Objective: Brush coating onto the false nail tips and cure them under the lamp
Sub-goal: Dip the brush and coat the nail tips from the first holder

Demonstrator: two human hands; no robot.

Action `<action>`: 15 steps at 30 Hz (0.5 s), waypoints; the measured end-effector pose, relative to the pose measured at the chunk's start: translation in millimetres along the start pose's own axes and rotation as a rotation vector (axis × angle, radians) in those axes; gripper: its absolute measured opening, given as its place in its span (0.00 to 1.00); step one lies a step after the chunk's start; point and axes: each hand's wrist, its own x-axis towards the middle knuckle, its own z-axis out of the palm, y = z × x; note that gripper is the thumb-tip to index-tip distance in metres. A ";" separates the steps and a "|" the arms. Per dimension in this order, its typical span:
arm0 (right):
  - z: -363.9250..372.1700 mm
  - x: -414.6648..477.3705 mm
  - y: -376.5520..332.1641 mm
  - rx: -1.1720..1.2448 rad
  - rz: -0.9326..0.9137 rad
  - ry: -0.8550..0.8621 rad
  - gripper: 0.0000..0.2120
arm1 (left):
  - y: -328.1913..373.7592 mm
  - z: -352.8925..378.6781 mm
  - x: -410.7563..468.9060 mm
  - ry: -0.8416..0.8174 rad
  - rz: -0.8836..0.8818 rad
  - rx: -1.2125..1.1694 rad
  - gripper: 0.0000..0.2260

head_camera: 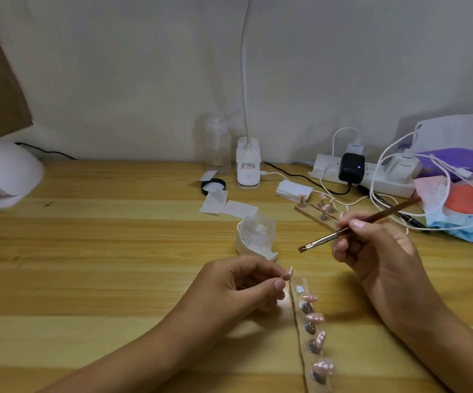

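Wood-grain table sets the scene for a home nail session. At far left, well apart from the work, the white domed curing lamp sits with its mouth turned toward the table.

Near the middle, the left hand curls its fingers and pinches one pale pink nail tip between thumb and forefinger, raised just above the head of a wooden holder strip. Four more tips stand on pegs along that strip. Just behind the hand stands a small clear jar, open.

To the right, a slim brush points its flat bristles down and left, near the held tip but not touching it. The right hand grips the brush like a pen.

The step appears to be coating the held tip. Done well, it likely calls for a lightly loaded brush, a braced left hand, and even strokes along the tip's length, with the coating kept off the pinching fingers. The wet tip should then go back to the strip's bare top disc, so that the whole strip can travel flat to the lamp without tips touching.
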 end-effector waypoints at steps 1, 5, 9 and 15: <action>0.3 -0.6 0.7 -0.021 -0.012 -0.010 0.09 | 0.0 0.2 0.2 0.005 -0.006 0.014 0.07; 1.8 -2.0 2.1 -0.072 -0.028 -0.043 0.09 | 0.5 1.1 1.6 0.006 0.001 0.028 0.07; 3.7 -2.5 1.9 -0.122 -0.027 -0.067 0.09 | 1.2 0.2 1.4 0.022 -0.012 0.023 0.06; 3.6 -1.5 2.4 -0.150 -0.018 -0.055 0.10 | 0.6 -0.2 0.6 0.001 -0.013 0.015 0.06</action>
